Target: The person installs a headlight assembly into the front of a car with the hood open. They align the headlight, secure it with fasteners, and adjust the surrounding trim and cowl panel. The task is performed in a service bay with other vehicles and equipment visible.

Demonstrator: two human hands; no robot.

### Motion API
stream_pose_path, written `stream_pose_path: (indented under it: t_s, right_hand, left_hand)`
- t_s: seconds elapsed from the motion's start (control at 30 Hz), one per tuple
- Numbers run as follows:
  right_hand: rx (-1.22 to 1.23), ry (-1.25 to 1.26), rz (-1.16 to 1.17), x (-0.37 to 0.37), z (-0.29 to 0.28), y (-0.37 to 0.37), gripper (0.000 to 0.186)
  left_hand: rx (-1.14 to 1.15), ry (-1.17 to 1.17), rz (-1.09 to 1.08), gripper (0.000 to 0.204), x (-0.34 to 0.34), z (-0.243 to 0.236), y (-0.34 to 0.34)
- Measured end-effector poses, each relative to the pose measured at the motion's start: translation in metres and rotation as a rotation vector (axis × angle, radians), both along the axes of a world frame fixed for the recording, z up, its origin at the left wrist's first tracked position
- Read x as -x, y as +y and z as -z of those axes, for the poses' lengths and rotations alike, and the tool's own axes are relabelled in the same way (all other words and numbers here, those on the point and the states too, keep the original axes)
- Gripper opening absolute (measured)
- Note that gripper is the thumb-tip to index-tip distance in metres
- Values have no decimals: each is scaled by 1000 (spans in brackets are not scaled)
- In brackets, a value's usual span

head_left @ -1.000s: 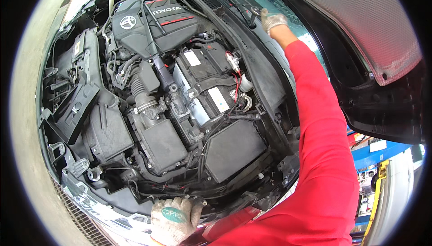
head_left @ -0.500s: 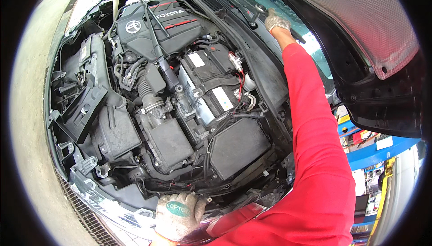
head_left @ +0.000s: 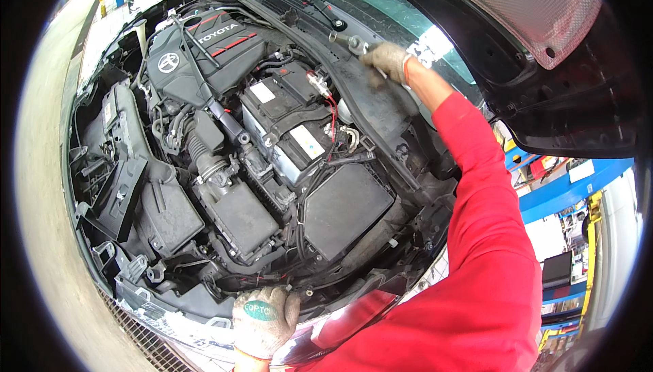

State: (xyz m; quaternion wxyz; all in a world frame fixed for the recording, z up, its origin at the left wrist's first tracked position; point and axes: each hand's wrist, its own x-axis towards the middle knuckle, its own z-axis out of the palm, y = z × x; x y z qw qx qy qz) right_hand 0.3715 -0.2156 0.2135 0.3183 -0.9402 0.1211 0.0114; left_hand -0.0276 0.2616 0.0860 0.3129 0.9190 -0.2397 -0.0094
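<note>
In my gloved right hand [head_left: 386, 62] is a ratchet wrench [head_left: 357, 46], its round head and a short socket [head_left: 335, 36] pointing left over the cowl [head_left: 384, 103] below the windshield. The fingers are closed round it and smeared by motion. My left hand [head_left: 262, 321], in a knitted glove with a green patch, rests at the near front edge of the open engine bay [head_left: 204, 307]. Its fingers curl over that edge, their tips hidden. Just right of its thumb sits a small bolt-like end [head_left: 309, 292].
A long tool with a dark purple section [head_left: 228, 121] and a thin black bar [head_left: 197, 42] lie across the engine cover [head_left: 241, 52]. The battery [head_left: 286, 110] with red cables stands midway. Overhead right hangs the raised hood [head_left: 537, 52]; a blue lift arm [head_left: 578, 185] is behind.
My right hand has come down and left from the windshield to above the cowl, carrying the ratchet wrench. My left hand stays at the front edge. The view has shifted slightly.
</note>
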Motion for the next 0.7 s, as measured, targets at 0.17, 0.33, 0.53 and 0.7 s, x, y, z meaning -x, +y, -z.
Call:
stream_pose_path:
  t_s: [0.17, 0.33, 0.53, 0.7]
  right_hand:
    - [100, 138, 23, 52, 15, 20, 31]
    - [645, 184, -159, 49, -14, 39, 42]
    - [811, -48, -93, -33, -55, 45, 62]
    - [794, -95, 87, -110, -34, 39, 61]
  left_hand:
    - [6, -2, -9, 22, 1, 0, -2]
    - [-5, -11, 3, 22, 0, 1, -2]
    - [-16, 16, -14, 22, -2, -2, -4]
    - [3, 69, -19, 28, -7, -6, -4]
